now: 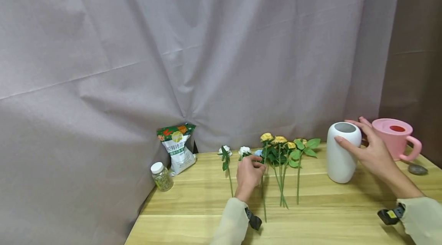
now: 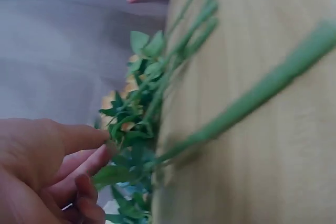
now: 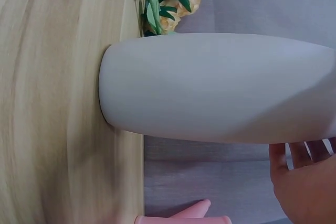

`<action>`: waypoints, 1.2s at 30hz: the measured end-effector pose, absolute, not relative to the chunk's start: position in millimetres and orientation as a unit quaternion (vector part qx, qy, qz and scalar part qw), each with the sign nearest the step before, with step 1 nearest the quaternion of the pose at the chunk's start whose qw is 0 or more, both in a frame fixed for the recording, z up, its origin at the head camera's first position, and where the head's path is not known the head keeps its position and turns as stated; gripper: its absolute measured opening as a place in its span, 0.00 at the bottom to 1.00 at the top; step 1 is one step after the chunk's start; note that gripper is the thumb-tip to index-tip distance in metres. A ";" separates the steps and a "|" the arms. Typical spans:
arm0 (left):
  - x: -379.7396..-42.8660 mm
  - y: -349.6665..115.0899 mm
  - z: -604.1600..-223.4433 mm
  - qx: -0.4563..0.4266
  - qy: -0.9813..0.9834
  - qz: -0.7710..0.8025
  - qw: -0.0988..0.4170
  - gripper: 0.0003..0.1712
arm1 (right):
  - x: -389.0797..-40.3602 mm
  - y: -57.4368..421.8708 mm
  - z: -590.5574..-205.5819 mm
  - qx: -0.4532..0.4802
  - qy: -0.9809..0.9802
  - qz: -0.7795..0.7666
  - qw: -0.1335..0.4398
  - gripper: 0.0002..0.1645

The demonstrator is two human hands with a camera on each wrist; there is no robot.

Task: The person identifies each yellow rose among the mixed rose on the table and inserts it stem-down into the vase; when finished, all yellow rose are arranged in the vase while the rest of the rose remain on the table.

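My right hand (image 1: 374, 151) holds the upper part of a white vase (image 1: 340, 164), thumb across its front and fingers behind near the rim. Upright on the table, the vase (image 3: 210, 87) fills much of the right wrist view. My left hand (image 1: 250, 176) is at a blue artificial flower (image 1: 258, 153), mostly hidden behind its fingers. In the left wrist view, the thumb and forefinger of that hand (image 2: 42, 166) come together at green leaves (image 2: 113, 176); whether they pinch anything is unclear. The flower's long green stem (image 2: 252, 95) runs out over the table.
White flowers (image 1: 225, 150) lie left of the left hand; yellow flowers (image 1: 279, 140) and a leafy stem (image 1: 298, 183) lie right of it. A pink watering can (image 1: 390, 137) and grey stone (image 1: 417, 169) are beyond the vase. A printed bag (image 1: 179, 153) and lidded jar (image 1: 162, 178) stand left.
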State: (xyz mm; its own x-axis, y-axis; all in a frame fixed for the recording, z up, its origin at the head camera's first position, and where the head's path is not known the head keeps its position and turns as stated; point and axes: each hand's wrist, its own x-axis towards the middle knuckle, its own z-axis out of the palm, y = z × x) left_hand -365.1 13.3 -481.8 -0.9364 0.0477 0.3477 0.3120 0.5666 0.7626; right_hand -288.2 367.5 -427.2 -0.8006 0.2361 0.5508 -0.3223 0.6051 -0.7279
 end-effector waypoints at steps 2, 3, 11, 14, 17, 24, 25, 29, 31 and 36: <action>-366.3 10.5 -475.6 -0.109 -0.856 -0.481 0.152 0.09 | -288.6 366.5 -426.3 0.025 -0.839 0.444 0.313 0.40; -366.8 9.4 -472.6 -0.110 -0.849 -0.494 0.153 0.08 | -288.9 366.1 -425.9 0.026 -0.839 0.444 0.314 0.40; -368.9 4.6 -450.2 -0.115 -0.783 -0.591 0.153 0.08 | -292.9 365.4 -424.2 0.031 -0.836 0.444 0.320 0.40; -368.5 5.4 -442.5 -0.129 -0.758 -0.619 0.163 0.07 | -294.2 365.4 -424.7 0.033 -0.836 0.445 0.319 0.40; -365.9 9.0 -437.4 -0.142 -0.731 -0.648 0.159 0.08 | -295.2 365.5 -426.0 0.035 -0.836 0.445 0.317 0.40; -353.3 24.9 -430.0 -0.165 -0.658 -0.724 0.122 0.11 | -292.3 368.3 -431.8 0.027 -0.842 0.441 0.309 0.40; -351.5 27.4 -428.3 -0.169 -0.647 -0.734 0.122 0.11 | -291.8 368.7 -432.4 0.027 -0.843 0.440 0.308 0.40; -345.7 40.1 -417.9 -0.187 -0.598 -0.770 0.120 0.11 | -290.7 370.1 -434.1 0.030 -0.844 0.442 0.302 0.40; -344.7 48.4 -409.9 -0.198 -0.569 -0.789 0.119 0.11 | -290.4 370.2 -434.6 0.032 -0.844 0.443 0.302 0.40; -346.3 72.2 -381.6 -0.243 -0.505 -0.818 0.127 0.12 | -292.5 368.0 -433.3 0.040 -0.837 0.447 0.313 0.40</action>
State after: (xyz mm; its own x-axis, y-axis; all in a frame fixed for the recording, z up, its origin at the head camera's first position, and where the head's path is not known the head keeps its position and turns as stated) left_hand -346.3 72.2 -381.6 -0.8490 0.0373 0.5271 0.4544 -0.4575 0.7643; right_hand -292.5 368.0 -433.3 -0.8005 0.2131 0.5601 -0.3470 0.5972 -0.7231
